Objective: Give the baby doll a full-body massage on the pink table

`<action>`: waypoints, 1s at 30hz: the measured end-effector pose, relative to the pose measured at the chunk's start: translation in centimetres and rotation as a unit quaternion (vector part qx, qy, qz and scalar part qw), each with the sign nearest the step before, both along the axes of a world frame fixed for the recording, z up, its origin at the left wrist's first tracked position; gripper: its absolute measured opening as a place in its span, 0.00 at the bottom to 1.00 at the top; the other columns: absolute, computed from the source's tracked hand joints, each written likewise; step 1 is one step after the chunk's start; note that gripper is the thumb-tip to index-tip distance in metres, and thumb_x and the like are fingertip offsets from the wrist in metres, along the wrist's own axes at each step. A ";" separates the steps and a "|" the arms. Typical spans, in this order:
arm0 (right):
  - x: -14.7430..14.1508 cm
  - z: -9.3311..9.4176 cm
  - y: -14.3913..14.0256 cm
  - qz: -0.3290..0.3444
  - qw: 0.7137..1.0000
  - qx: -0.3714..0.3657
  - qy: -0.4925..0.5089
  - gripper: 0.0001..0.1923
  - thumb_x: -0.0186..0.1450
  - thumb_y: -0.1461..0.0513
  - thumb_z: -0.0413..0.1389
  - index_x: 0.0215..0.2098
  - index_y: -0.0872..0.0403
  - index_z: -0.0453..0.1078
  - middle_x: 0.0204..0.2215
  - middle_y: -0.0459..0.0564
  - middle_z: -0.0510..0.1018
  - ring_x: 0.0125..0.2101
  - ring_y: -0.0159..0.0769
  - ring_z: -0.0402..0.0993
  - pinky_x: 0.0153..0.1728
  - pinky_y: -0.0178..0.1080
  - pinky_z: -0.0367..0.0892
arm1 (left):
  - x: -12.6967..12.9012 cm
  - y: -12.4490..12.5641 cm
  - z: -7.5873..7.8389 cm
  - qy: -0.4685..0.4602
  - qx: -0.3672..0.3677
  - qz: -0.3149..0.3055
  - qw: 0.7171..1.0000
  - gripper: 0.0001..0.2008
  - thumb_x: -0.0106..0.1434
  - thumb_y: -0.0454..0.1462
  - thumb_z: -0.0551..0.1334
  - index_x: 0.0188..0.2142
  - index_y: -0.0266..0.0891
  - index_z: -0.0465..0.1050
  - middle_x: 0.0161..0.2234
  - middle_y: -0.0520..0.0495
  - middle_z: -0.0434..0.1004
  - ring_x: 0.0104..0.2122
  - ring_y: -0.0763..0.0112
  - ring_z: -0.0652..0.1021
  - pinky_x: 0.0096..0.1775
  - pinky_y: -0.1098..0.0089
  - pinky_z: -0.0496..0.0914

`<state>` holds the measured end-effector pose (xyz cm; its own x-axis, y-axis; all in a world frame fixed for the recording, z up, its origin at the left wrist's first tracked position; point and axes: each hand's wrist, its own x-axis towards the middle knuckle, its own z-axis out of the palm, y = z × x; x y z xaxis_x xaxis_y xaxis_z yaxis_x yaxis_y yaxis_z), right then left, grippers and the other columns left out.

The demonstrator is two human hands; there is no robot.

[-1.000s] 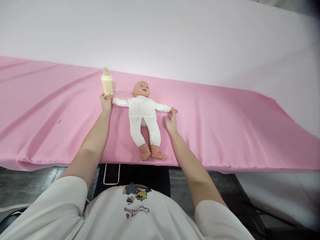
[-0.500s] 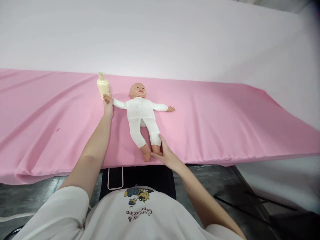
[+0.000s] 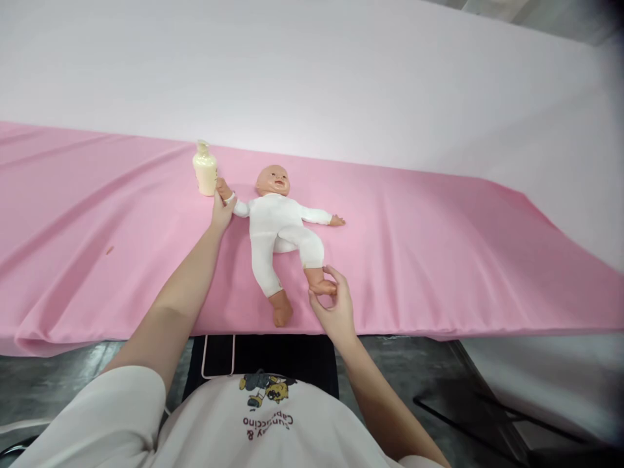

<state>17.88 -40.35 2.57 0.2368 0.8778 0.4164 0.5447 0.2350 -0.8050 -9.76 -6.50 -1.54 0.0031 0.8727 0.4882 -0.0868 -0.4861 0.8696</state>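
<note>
On its back on the pink cloth lies a baby doll [image 3: 275,218] with a white cloth body, its head toward the far edge. My left hand [image 3: 223,209] is closed around the doll's hand and wrist at the image left. Near the doll's feet, my right hand [image 3: 335,307] grips the foot on the image right between thumb and fingers. That leg is bent and turned outward, while the other lies nearly straight. Just beyond my left hand stands a cream pump bottle [image 3: 205,172], upright.
The pink cloth [image 3: 419,260] covers the table and hangs in folds at the front. A white wall [image 3: 312,78] rises behind it. A phone with a pink rim [image 3: 218,356] lies on my lap, below the table edge. A small brownish mark [image 3: 110,250] shows on the cloth at left.
My right hand has shifted from the doll's lower leg to its foot, and that leg has bent and swung right. My left hand has drawn the doll's arm inward, away from the bottle.
</note>
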 end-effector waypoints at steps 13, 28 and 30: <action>0.5 2.8 13.0 0.217 0.949 0.210 -0.093 0.31 0.62 0.62 0.60 0.62 0.49 0.58 0.54 0.58 0.77 0.56 0.47 0.76 0.56 0.54 0.73 | 3.4 -4.6 2.4 0.264 0.115 -0.039 0.957 0.35 0.63 0.54 0.64 0.64 0.39 0.66 0.61 0.36 0.73 0.60 0.51 0.73 0.62 0.51 0.65; -0.2 3.4 8.9 0.254 0.812 0.469 -0.236 0.15 0.61 0.53 0.64 0.40 0.50 0.68 0.35 0.51 0.79 0.32 0.39 0.69 0.34 0.45 0.70 | 0.1 -1.0 0.7 -0.050 -0.033 0.108 0.992 0.37 0.61 0.62 0.62 0.60 0.43 0.63 0.59 0.36 0.72 0.60 0.53 0.73 0.60 0.54 0.69; -0.6 3.6 8.2 0.303 0.797 0.463 -0.242 0.08 0.63 0.59 0.61 0.36 0.50 0.67 0.34 0.49 0.79 0.31 0.37 0.67 0.35 0.44 0.72 | -0.6 -0.7 0.8 -0.088 -0.063 0.118 0.987 0.36 0.61 0.62 0.62 0.59 0.43 0.63 0.57 0.36 0.74 0.59 0.52 0.74 0.58 0.53 0.72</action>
<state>17.28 -32.11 6.22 -0.4992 0.0337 0.8658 0.2988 0.9447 0.1355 -10.40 -7.22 -0.79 -0.2831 0.8925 0.3511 -0.1396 -0.4005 0.9056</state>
